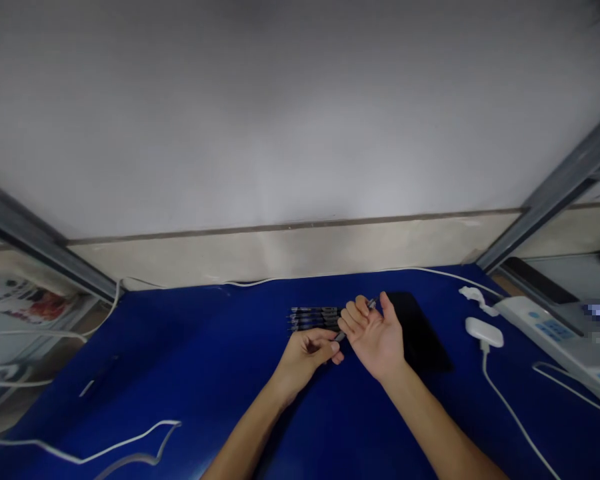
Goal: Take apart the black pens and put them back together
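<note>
Both grips pinch one pen (354,321): left hand (307,352), right hand (375,333); tip hidden.

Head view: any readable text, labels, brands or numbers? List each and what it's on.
None legible.
Pens on the blue table: pale barrel markings, too small to read.
White device at right: blue patches, blurred.
Printed sheet at left: print too blurred.
Pen in the hands: nothing readable.

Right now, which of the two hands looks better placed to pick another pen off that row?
Probably the left hand: it sits just below the row of pens, fingers pinching only the tip of the pen. The right hand lies palm up, cradling that pen.
</note>
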Demonstrator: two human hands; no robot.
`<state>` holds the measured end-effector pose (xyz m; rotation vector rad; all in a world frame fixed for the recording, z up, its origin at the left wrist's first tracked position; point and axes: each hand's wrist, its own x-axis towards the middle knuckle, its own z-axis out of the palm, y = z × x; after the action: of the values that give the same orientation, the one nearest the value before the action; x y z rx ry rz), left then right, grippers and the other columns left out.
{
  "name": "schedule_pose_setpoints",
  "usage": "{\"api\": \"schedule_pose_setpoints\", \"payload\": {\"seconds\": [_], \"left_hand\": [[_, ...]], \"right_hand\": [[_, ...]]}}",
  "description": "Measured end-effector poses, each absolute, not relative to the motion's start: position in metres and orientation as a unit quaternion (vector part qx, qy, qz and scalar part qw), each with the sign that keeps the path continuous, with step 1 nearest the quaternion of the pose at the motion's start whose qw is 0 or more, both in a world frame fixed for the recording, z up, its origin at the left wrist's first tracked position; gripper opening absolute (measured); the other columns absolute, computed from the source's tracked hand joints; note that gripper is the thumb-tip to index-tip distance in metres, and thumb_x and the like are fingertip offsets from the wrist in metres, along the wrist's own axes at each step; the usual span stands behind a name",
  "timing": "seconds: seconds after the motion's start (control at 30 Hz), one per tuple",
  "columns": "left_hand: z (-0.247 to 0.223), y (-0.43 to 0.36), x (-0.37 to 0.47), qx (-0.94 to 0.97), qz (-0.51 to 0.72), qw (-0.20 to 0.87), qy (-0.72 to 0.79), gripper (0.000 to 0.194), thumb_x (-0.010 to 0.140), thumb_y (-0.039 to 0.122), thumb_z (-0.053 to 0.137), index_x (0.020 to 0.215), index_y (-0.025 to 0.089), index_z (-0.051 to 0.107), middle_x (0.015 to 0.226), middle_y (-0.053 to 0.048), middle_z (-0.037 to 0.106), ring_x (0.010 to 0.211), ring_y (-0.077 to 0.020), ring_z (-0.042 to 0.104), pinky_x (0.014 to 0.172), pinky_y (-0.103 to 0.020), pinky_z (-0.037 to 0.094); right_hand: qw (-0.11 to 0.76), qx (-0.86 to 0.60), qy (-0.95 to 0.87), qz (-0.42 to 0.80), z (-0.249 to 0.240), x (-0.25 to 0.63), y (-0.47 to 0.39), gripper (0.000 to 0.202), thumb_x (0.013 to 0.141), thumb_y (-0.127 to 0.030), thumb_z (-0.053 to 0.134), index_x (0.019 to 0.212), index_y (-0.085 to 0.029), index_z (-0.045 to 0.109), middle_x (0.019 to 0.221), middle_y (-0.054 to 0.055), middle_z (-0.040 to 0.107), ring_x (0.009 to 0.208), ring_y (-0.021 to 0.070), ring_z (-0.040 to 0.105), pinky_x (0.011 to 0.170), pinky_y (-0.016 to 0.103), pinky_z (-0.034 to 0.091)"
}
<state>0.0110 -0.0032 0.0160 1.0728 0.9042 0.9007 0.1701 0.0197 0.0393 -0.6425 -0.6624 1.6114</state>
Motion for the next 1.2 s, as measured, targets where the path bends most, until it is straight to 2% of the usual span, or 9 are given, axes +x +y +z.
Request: {"api": "schedule_pose_setpoints", "payload": {"seconds": [0.07,0.17,0.3,0.53,0.7,0.97,1.2], "left_hand": [[0.019,-0.004,0.011,0.48,0.406,0.674,0.388,0.04,0.082,0.051,0.067,0.09,0.012,0.072,0.075,-0.009,0.073,0.067,-0.017,0.064,0.064,-0.027,0.04],[0.018,-0.004,0.012,0.44,0.423,0.709,0.353,0.053,0.093,0.056,0.046,0.092,0.01,0.073,0.081,-0.013,0.073,0.07,-0.0195,0.065,0.066,-0.029,0.04],[0.011,-0.001,0.013,0.369,0.42,0.766,0.317,0.066,0.094,0.06,0.034,0.101,0.007,0.071,0.086,-0.017,0.073,0.075,-0.0226,0.067,0.069,-0.031,0.04],[0.006,0.0,0.015,0.315,0.415,0.804,0.287,0.07,0.092,0.063,0.033,0.095,0.006,0.072,0.084,-0.018,0.073,0.075,-0.0238,0.066,0.069,-0.031,0.039],[0.004,-0.001,0.016,0.331,0.408,0.803,0.282,0.076,0.091,0.067,0.029,0.097,0.004,0.072,0.084,-0.019,0.072,0.075,-0.0243,0.066,0.071,-0.032,0.039],[0.002,0.001,0.015,0.332,0.405,0.804,0.282,0.075,0.092,0.065,0.032,0.099,0.0,0.069,0.084,-0.022,0.071,0.075,-0.0254,0.065,0.071,-0.033,0.039],[0.003,0.002,0.015,0.35,0.393,0.802,0.282,0.075,0.092,0.064,0.032,0.104,0.0,0.068,0.087,-0.021,0.071,0.077,-0.0249,0.064,0.071,-0.032,0.038]], "right_hand": [[0.601,-0.277,-0.286,0.693,0.039,0.171,0.02,0.045,0.094,-0.054,0.033,0.061,-0.024,0.027,0.06,-0.005,0.018,0.051,0.0163,0.022,0.052,0.032,0.033],[0.61,-0.266,-0.26,0.7,0.038,0.171,0.022,0.041,0.094,-0.046,0.037,0.061,-0.023,0.027,0.06,-0.005,0.017,0.05,0.0157,0.021,0.05,0.031,0.031],[0.624,-0.253,-0.236,0.701,0.035,0.17,0.024,0.038,0.095,-0.047,0.039,0.065,-0.024,0.037,0.061,-0.005,0.02,0.05,0.015,0.024,0.05,0.031,0.034],[0.624,-0.247,-0.224,0.707,0.031,0.173,0.025,0.038,0.094,-0.046,0.037,0.064,-0.024,0.037,0.06,-0.005,0.019,0.05,0.0149,0.022,0.049,0.03,0.033],[0.626,-0.223,-0.214,0.716,0.026,0.177,0.026,0.035,0.093,-0.04,0.04,0.063,-0.022,0.039,0.058,-0.006,0.019,0.048,0.0132,0.022,0.047,0.027,0.033],[0.625,-0.137,-0.13,0.757,0.028,0.179,0.027,0.029,0.087,-0.031,0.046,0.062,-0.02,0.037,0.055,-0.005,0.023,0.048,0.0121,0.025,0.048,0.025,0.033],[0.618,-0.123,-0.138,0.764,0.025,0.181,0.03,0.028,0.086,-0.031,0.046,0.062,-0.02,0.035,0.054,-0.005,0.022,0.047,0.0114,0.023,0.048,0.025,0.031]]}}
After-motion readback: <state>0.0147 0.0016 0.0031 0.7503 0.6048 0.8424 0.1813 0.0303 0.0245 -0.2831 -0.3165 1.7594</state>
